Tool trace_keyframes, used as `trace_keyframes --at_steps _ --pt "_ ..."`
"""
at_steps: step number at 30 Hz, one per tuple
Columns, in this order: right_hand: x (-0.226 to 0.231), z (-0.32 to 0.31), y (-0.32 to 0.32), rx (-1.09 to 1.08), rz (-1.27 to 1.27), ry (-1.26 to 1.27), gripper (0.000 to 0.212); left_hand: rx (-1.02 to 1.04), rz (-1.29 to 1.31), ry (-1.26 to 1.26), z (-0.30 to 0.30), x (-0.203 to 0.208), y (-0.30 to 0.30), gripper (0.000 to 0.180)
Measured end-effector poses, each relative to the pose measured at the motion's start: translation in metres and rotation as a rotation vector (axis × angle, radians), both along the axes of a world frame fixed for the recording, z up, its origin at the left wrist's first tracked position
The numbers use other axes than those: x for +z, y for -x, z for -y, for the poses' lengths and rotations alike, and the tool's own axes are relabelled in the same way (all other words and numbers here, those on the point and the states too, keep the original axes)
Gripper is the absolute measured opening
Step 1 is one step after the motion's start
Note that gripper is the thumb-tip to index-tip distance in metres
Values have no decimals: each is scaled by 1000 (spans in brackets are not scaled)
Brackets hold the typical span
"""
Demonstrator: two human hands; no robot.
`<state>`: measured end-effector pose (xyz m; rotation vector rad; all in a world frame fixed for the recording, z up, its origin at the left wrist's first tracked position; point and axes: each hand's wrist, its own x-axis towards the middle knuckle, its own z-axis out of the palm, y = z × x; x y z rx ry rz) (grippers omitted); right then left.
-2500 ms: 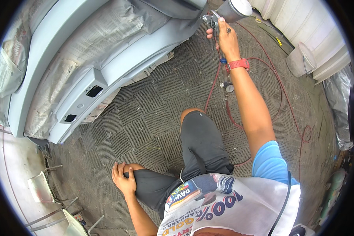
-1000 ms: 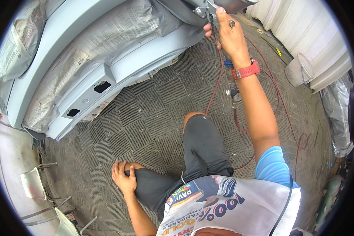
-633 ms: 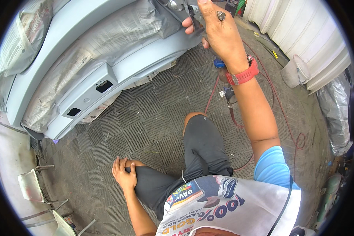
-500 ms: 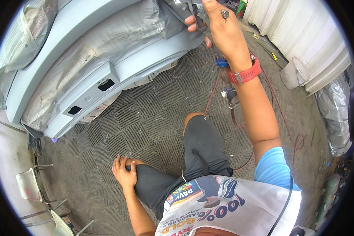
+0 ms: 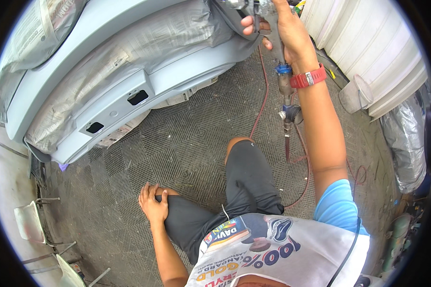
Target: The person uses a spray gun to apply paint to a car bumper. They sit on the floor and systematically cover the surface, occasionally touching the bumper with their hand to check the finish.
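My right hand (image 5: 297, 40), with a red watch on its wrist, is raised at the top, right of centre. It is closed round the handle of a spray gun (image 5: 276, 45), whose upper part runs to the picture's edge. Below the grip hang a blue collar (image 5: 283, 69), metal fittings (image 5: 287, 113) and a dark red hose end. To the left stands a curved grey car body panel (image 5: 191, 67), apart from the gun. My left hand (image 5: 154, 205) lies over my left knee, its fingers spread and holding nothing.
Plastic and newspaper masking (image 5: 143, 52) covers part of the panel. A thin red air hose (image 5: 264, 91) winds over the ridged floor (image 5: 191, 124). A whitish bucket (image 5: 355, 94) stands by the corrugated wall (image 5: 364, 38) at right. Pale chairs (image 5: 29, 222) are at lower left.
My right hand and the spray gun have shifted rightward, and more of the gun shows. The fittings beneath it hang straighter. My left hand stays on the knee.
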<state>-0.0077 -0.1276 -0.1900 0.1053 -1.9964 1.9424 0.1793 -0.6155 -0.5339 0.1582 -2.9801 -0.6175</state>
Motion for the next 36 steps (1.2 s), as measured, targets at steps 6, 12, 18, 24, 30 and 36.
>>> trace_keyframes --at_steps 6,12,18,24,30,36 --pt "-22 -33 9 -207 54 28 75 -4 -25 -21 4 -4 -2 47" --pt "3 -11 -2 0 39 111 72 19 10 -12 4 2 -3 44" --pt "-2 -30 28 7 91 162 67 15 -3 -5 3 5 -5 44" --pt "-29 -32 21 -286 -4 -57 75 4 -25 -5 1 2 -5 44" --pt "-39 -14 8 -362 -161 -383 66 21 -17 -24 4 3 -7 44" --pt "-32 -14 4 -346 -458 -743 55 23 -23 -23 1 4 -8 44"
